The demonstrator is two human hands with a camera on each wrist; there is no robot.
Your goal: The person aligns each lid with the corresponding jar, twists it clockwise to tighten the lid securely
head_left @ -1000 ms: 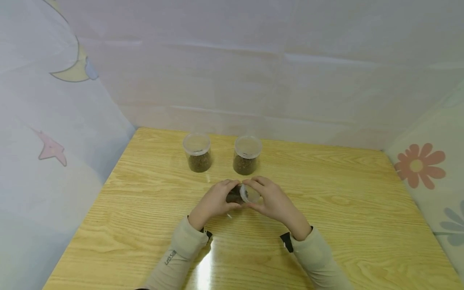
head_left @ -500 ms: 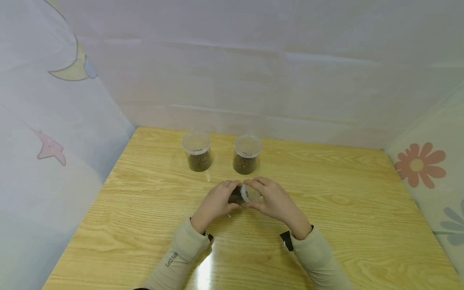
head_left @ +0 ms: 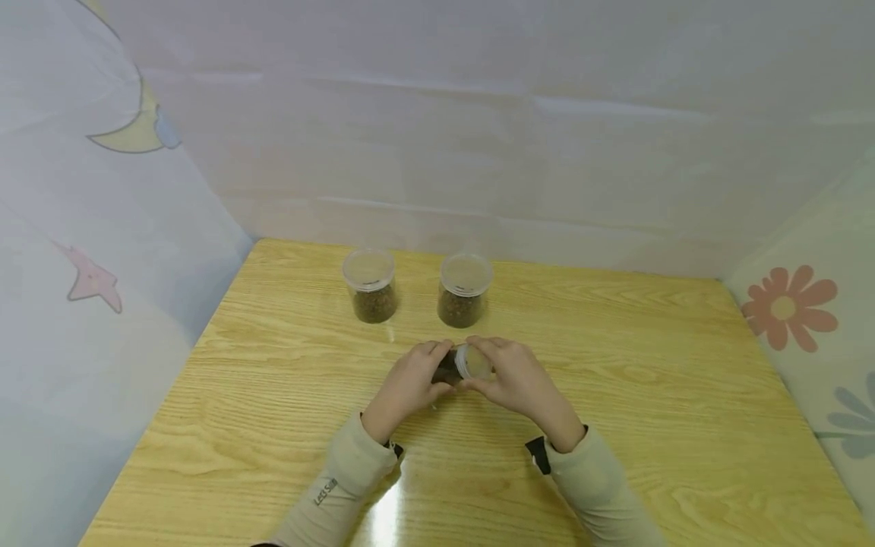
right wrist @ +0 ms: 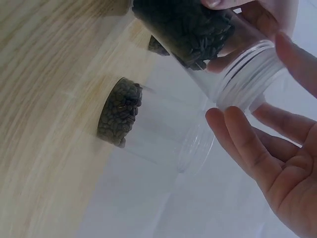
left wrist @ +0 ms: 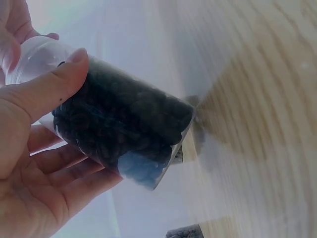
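Note:
A clear jar (left wrist: 119, 114) with dark bean-like pieces inside is held tilted just above the table. My left hand (head_left: 410, 377) grips its body, thumb on one side and fingers on the other. At the jar's other end my right hand (head_left: 516, 382) pinches the clear screw lid (right wrist: 260, 74) between thumb and fingertips. The lid sits at the jar's mouth; whether it is loose I cannot tell. Behind the hands two similar jars stand upright with lids on, a left one (head_left: 374, 302) and a right one (head_left: 461, 305), each partly filled with brown pieces.
The wood-grain table (head_left: 649, 395) spreads out on both sides of the hands. Its far edge meets a pale cloth backdrop (head_left: 478, 152), and printed cloth walls flank it left and right.
The held jar has shifted slightly to the right and its lid faces a little more upward. My right fingers have moved slightly around the lid. The two standing jars stay put.

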